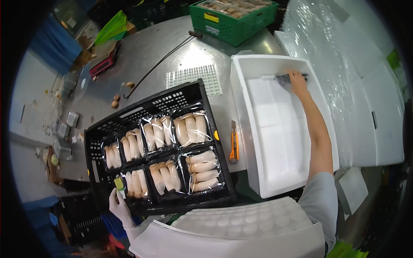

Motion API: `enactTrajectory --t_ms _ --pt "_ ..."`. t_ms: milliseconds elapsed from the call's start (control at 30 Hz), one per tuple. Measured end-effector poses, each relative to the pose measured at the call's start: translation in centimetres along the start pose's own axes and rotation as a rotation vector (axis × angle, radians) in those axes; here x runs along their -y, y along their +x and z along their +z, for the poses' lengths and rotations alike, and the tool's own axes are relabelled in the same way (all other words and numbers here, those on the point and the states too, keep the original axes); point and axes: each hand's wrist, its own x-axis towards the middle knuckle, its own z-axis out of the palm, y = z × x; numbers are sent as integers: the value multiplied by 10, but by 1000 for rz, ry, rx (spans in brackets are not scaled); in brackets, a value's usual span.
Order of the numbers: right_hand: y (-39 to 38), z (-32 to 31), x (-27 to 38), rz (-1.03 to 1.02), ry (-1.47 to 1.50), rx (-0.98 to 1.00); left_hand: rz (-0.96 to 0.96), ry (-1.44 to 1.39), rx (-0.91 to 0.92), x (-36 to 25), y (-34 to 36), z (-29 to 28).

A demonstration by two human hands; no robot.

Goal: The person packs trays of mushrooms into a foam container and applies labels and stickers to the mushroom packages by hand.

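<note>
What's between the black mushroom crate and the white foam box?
In the head view, an orange utility knife lies between the black crate and foam box; a gridded sheet lies by the crate's far right corner.

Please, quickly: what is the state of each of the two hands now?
Left hand: closed, apparently pinching a yellow-green and white label.
Right hand: closed on a dark pack inside the white foam box.

Your right fingers (296, 74) hide the middle of a dark object (283, 79); blurred, kind unclear. Top edge cuts the green crate (232, 25). Label sheet (193, 78): marks too small for you.
</note>
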Motion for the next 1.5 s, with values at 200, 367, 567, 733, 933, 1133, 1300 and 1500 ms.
enactTrajectory --t_ms 200,367,567,733,933,1133,1300,1500 --pt "-10 -32 54 23 100 214 -142 -77 16 8 -6 -5" --pt "-6 -172 104 225 443 32 -47 28 -14 5 1 3" --pt "-18 -332 259 -208 905 -318 5 -80 -1 1 0 -2" --pt "-16 -393 421 -606 1121 -341 51 -474 -157 12 -4 -11" --pt "-54 -414 637 -846 1079 -285 14 -823 -350 33 -5 -28" --pt "-101 -406 676 -1044 963 388 74 -407 -195 100 11 -73" --pt "-115 -390 618 -939 960 593 243 -260 -49 116 1 -70" --pt "-150 -368 503 -369 1131 129 288 -403 4 80 -5 -78"
